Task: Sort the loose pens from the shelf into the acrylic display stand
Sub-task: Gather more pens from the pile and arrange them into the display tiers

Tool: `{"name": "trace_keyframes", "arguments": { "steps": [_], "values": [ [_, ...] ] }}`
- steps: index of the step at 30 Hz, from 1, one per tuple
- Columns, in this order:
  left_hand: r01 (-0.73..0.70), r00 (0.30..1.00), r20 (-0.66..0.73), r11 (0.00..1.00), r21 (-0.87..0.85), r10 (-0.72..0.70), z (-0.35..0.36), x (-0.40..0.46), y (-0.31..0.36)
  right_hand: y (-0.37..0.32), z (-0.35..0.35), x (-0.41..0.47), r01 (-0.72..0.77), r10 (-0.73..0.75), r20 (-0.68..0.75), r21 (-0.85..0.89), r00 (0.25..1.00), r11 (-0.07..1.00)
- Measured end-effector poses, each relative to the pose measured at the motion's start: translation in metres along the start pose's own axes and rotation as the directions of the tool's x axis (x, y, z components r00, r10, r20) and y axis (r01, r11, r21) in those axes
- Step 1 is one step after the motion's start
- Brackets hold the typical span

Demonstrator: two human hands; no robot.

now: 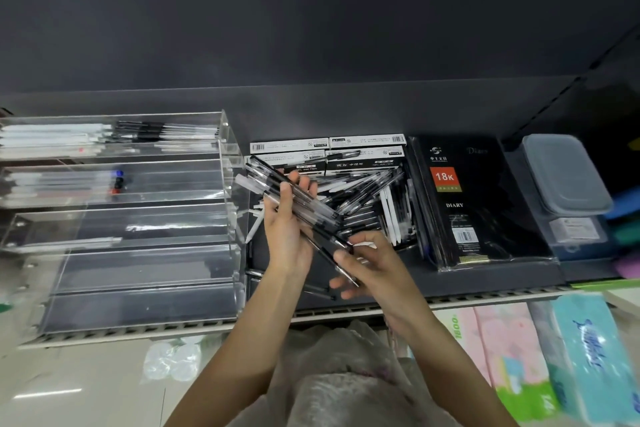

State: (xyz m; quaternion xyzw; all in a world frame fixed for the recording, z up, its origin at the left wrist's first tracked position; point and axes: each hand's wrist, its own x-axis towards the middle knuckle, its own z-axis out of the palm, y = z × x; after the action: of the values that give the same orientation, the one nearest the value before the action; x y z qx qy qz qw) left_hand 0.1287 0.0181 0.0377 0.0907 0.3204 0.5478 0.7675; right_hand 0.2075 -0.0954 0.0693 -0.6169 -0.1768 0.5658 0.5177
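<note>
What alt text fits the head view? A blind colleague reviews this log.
A person's left hand holds a bundle of black pens while the right hand pinches one pen's end, over a loose pen pile on a shelf. An acrylic display stand sits left, a diary right.

Views: one only, head-worn, so no second view shares the scene.
Position: above and in front of the shelf (pixel 450 284).
Direction: forward and steeply down.
Nearness: close; both forearms rise from the bottom edge toward the middle.
Lens: wide-angle, the shelf's front edge bowing at the sides.
</note>
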Motion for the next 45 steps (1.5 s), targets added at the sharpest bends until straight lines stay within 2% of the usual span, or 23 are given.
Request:
{"name": "trace_keyframes", "arguments": {
  "steps": [2, 7, 9, 11, 12, 14, 15, 17, 19, 21, 24, 27, 33, 38, 41, 45],
  "values": [
    [0.007, 1.0, -0.013, 0.999, -0.036, -0.007, -0.002, 0.002, -0.002, 0.003, 0.0, 0.002, 0.043, -0.042, -0.025, 0.016, 0.999, 0.999],
    [0.049, 0.999, 0.023, 0.998, -0.049, -0.048, -0.003, 0.004, -0.003, 0.011, -0.014, 0.01, 0.189, -0.168, -0.205, 0.084, 0.964, 0.978],
    [0.052, 0.998, 0.041, 0.999, -0.002, -0.052, -0.006, 0.008, 0.004, 0.004, -0.038, 0.014, 0.232, -0.232, -0.194, -0.021, 0.953, 0.972],
    [0.088, 0.991, 0.09, 0.983, 0.163, -0.104, -0.011, 0.012, 0.011, -0.017, -0.067, 0.016, 0.264, -0.297, -0.117, -0.236, 0.948, 0.935],
    [0.119, 0.98, 0.122, 0.95, 0.287, -0.16, -0.012, 0.011, 0.013, -0.032, -0.079, 0.018, 0.278, -0.319, -0.043, -0.394, 0.947, 0.876],
    [0.179, 0.939, 0.159, 0.829, 0.529, -0.304, -0.012, 0.006, 0.009, -0.064, -0.089, 0.024, 0.328, -0.314, 0.153, -0.691, 0.937, 0.644],
    [0.187, 0.916, 0.169, 0.759, 0.624, -0.365, -0.011, 0.003, 0.003, -0.079, -0.088, 0.03, 0.361, -0.282, 0.243, -0.773, 0.928, 0.521],
    [0.143, 0.88, 0.196, 0.633, 0.761, -0.434, -0.008, -0.005, -0.011, -0.102, -0.076, 0.045, 0.42, -0.212, 0.368, -0.845, 0.906, 0.332],
    [0.062, 0.863, 0.228, 0.541, 0.839, -0.452, -0.005, -0.011, -0.024, -0.114, -0.065, 0.066, 0.431, -0.187, 0.399, -0.882, 0.898, 0.191],
    [0.069, 0.864, 0.224, 0.546, 0.835, -0.452, -0.002, -0.018, -0.033, -0.117, -0.058, 0.083, 0.403, -0.197, 0.374, -0.905, 0.906, 0.139],
    [0.23, 0.873, 0.156, 0.672, 0.704, -0.463, 0.003, -0.026, -0.039, -0.115, -0.051, 0.096, 0.382, -0.208, 0.342, -0.903, 0.916, 0.198],
    [0.327, 0.87, 0.102, 0.719, 0.613, -0.483, 0.003, -0.027, -0.039, -0.109, -0.047, 0.099, 0.395, -0.21, 0.351, -0.891, 0.912, 0.225],
    [0.356, 0.876, 0.095, 0.767, 0.534, -0.473, 0.006, -0.028, -0.039, -0.103, -0.044, 0.101, 0.422, -0.239, 0.363, -0.862, 0.901, 0.282],
    [0.384, 0.893, 0.075, 0.839, 0.386, -0.443, 0.01, -0.032, -0.046, -0.085, -0.049, 0.105, 0.387, -0.244, 0.301, -0.763, 0.922, 0.518],
    [0.394, 0.892, 0.082, 0.855, 0.338, -0.444, 0.008, -0.036, -0.047, -0.075, -0.05, 0.106, 0.407, -0.243, 0.327, -0.756, 0.913, 0.513],
    [0.375, 0.899, 0.073, 0.844, 0.382, -0.432, 0.003, -0.044, -0.046, -0.072, -0.048, 0.107, 0.435, -0.207, 0.385, -0.756, 0.9, 0.489]
  ]
}}
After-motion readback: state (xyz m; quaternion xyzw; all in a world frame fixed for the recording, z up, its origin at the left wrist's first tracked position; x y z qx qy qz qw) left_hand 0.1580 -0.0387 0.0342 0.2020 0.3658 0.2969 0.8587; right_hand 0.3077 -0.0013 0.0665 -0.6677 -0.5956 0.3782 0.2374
